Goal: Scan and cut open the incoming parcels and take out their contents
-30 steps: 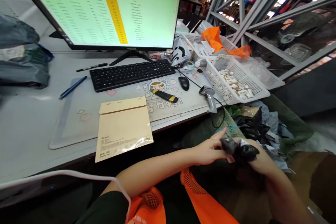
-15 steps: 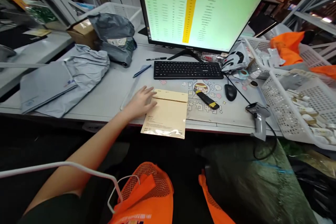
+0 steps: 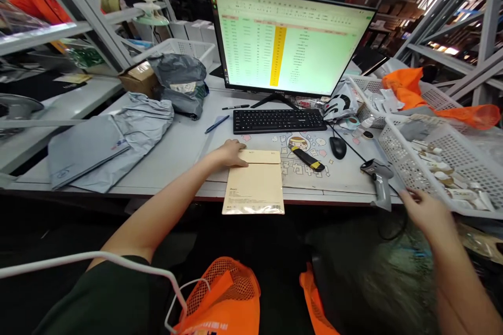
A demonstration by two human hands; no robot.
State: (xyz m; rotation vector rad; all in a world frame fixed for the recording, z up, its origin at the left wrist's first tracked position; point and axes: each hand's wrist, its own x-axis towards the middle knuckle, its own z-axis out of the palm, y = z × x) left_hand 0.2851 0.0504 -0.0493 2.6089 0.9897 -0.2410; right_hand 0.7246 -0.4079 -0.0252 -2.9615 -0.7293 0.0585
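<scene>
A flat cream-coloured packet (image 3: 255,186) with printed text and a clear shiny lower edge lies on the desk, its bottom overhanging the front edge. At its upper left corner rests my left hand (image 3: 231,154), thumb stretched over the packet and apart from the fingers. On the right, my right hand (image 3: 430,215) is open beside a grey handheld barcode scanner (image 3: 381,186), near its cable, without gripping the scanner. The scanner lies at the desk's front edge. Between the hands, a black and yellow box cutter (image 3: 306,158) lies on the printed desk mat (image 3: 271,140).
Behind the mat stand a keyboard (image 3: 279,121) and a monitor (image 3: 291,42); a mouse (image 3: 338,147) lies to the right. A white basket (image 3: 412,167) of small items borders the right hand. Grey mailing bags (image 3: 90,146) cover the left side. A white cable (image 3: 118,257) crosses in front of me.
My right hand has come into view beside the scanner. My left hand's fingers are less spread, and the packet sits straighter. The view has tilted upward.
</scene>
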